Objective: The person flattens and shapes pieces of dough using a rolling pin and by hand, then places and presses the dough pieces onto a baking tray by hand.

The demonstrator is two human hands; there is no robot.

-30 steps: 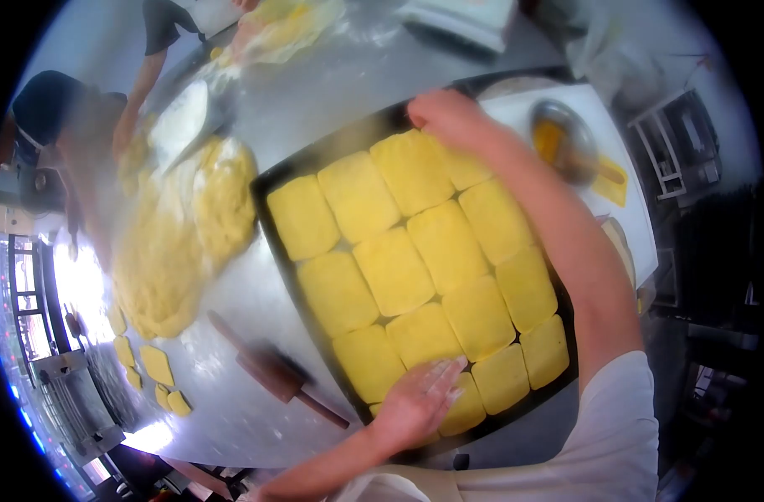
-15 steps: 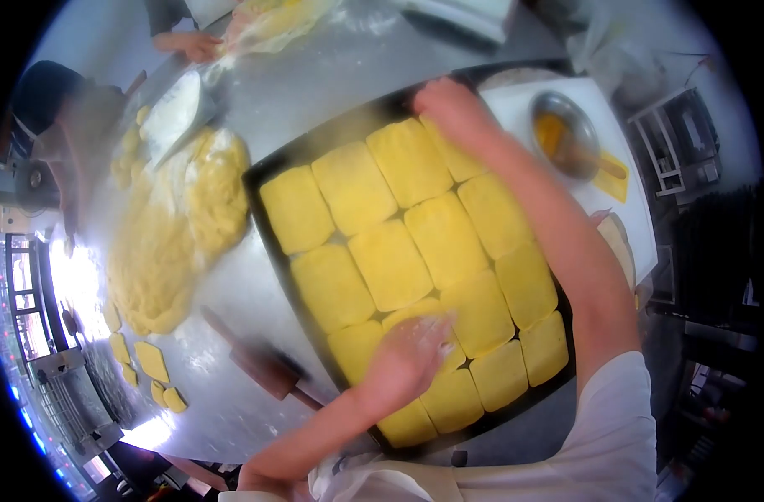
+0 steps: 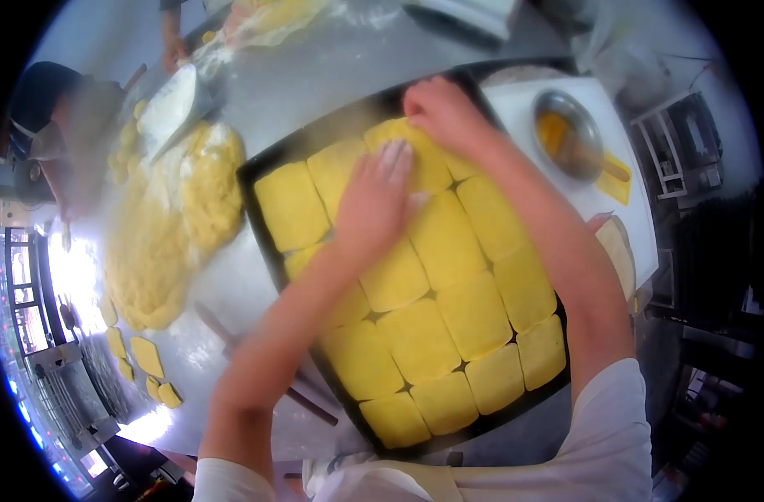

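Observation:
A black baking tray (image 3: 265, 230) holds rows of flat yellow dough squares (image 3: 415, 341), set close together with small dark gaps at the corners. My left hand (image 3: 378, 197) lies over the squares toward the far side, its floury fingers stretched out on the dough. At the tray's far right corner, my right hand (image 3: 445, 115) has its fingers curled and pressed together at the edge of a dough square (image 3: 428, 159). Partly covered by my left forearm, a rolling pin (image 3: 313, 405) lies left of the tray.
Left on the metal table is a large dough mass (image 3: 143, 268) with a floury scoop (image 3: 171, 117) and dough scraps (image 3: 148, 358). A metal bowl (image 3: 589, 121) of orange liquid with a brush (image 3: 616, 167) stands right on a white board (image 3: 637, 226). Another person's hand (image 3: 174, 54) is at the back.
My left hand has moved from the near squares up to the far ones, uncovering the near part. The right hand shifted slightly left. The other person's hand at the back moved left.

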